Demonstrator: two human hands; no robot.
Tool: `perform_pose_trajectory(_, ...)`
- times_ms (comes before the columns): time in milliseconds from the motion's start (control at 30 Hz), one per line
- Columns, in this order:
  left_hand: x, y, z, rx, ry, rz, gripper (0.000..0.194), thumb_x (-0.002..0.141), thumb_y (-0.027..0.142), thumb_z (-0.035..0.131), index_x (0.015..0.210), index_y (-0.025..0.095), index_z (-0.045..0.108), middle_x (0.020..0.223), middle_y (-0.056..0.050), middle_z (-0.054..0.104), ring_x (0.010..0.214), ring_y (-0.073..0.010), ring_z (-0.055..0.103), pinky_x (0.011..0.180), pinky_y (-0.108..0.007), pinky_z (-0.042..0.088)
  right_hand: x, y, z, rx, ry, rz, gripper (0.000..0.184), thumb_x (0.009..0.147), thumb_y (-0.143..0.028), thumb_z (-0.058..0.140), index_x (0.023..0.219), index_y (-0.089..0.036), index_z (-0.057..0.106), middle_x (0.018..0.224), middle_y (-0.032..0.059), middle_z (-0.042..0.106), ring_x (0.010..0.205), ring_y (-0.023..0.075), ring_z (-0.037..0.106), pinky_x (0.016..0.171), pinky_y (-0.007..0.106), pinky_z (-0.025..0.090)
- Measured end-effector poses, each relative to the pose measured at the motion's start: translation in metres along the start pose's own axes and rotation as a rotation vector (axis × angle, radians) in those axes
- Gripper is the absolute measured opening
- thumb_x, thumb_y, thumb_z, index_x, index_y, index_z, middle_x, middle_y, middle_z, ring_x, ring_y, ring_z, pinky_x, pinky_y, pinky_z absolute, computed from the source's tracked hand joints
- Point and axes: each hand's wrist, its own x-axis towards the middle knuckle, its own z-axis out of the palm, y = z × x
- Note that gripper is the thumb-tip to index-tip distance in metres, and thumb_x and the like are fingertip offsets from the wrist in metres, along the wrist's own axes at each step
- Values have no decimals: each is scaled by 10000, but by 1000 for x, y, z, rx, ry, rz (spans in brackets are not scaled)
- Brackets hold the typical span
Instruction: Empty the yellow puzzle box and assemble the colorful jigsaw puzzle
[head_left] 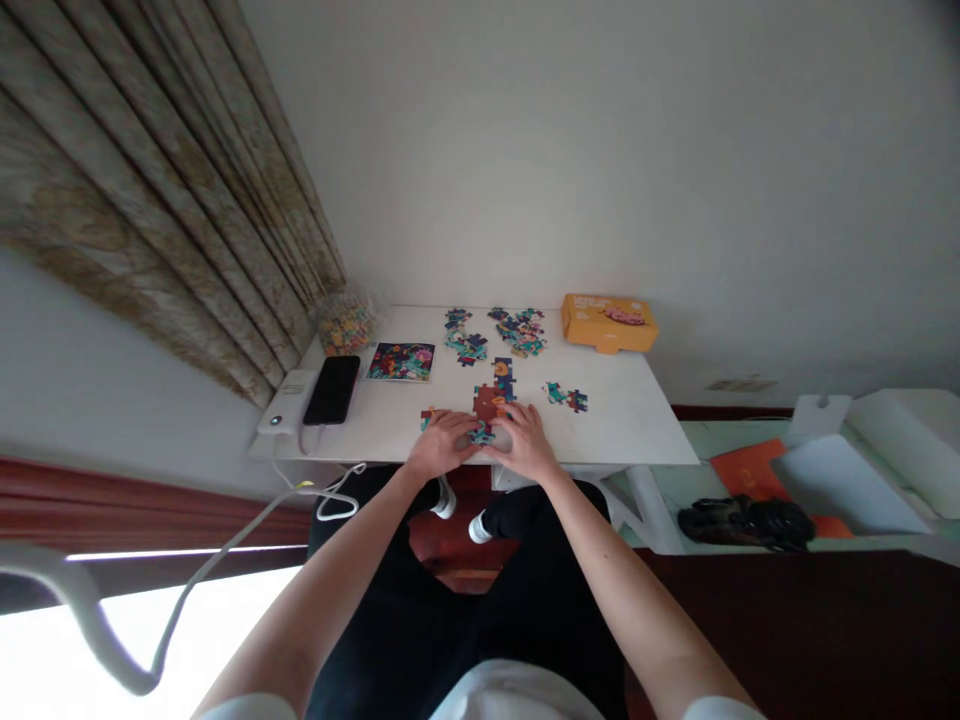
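left hand: From here I read my left hand [442, 445] as fairly wide, its fingers spread and curved down onto the near end of the puzzle work. I cannot tell whether it pinches a piece.
right hand: My right hand [526, 442] is spread in the same way, close beside the left. With both so near each other, I judge they are steadying the work from two sides.
joined pieces: A patch of joined jigsaw pieces [489, 402] lies flat near the front edge of the white bench [615, 430], partly under my hands, probably placed there for an easy reach.
loose pieces: One heap of loose pieces [465, 335] and a second heap [519, 332] sit toward the wall, with a small cluster [566, 398] to the right of the patch. They seem set back to leave my hands room.
picture card: A colourful picture card [400, 361] lies flat at the left, apparently kept in easy view.
orange box: An orange cardboard box [609, 323] sits in the far right corner, likely moved aside to free the bench.
charging: A black phone [331, 390] lies beside a white power bank [287, 402], seemingly charging, out of the way at the left end.
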Motion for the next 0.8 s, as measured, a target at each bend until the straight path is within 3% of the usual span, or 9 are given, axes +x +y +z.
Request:
perform_pose_trajectory(167, -1, 1, 2, 39, 7, 2, 290, 891, 242, 702, 1179, 244, 743, 1288, -89, 735, 1230, -262, 660, 1122, -473, 423, 1, -1, 0, 29, -5, 2, 405, 884, -495, 718, 1211, -258, 689, 1408, 132, 618, 1363, 343, 514, 1211, 660, 237)
perform_pose_trajectory(400, -3, -2, 4, 50, 9, 41, 275, 893, 206, 679, 1154, 244, 756, 1269, -77, 739, 1224, -252, 655, 1121, -466, 436, 3, -2, 5, 40, 92, 80, 257, 991, -356, 576, 1184, -274, 724, 1359, 107, 666, 1295, 304, 576, 1196, 628, 288)
perform_pose_trajectory(800, -1, 2, 1, 89, -16, 46, 261, 942, 243, 644, 1169, 267, 772, 1240, -71, 740, 1181, -262, 643, 1073, -461, 466, 5, -2, 6, 5, 115, 76, 234, 946, -299, 618, 1142, -264, 742, 1319, 110, 681, 1262, 302, 591, 1171, 594, 335)
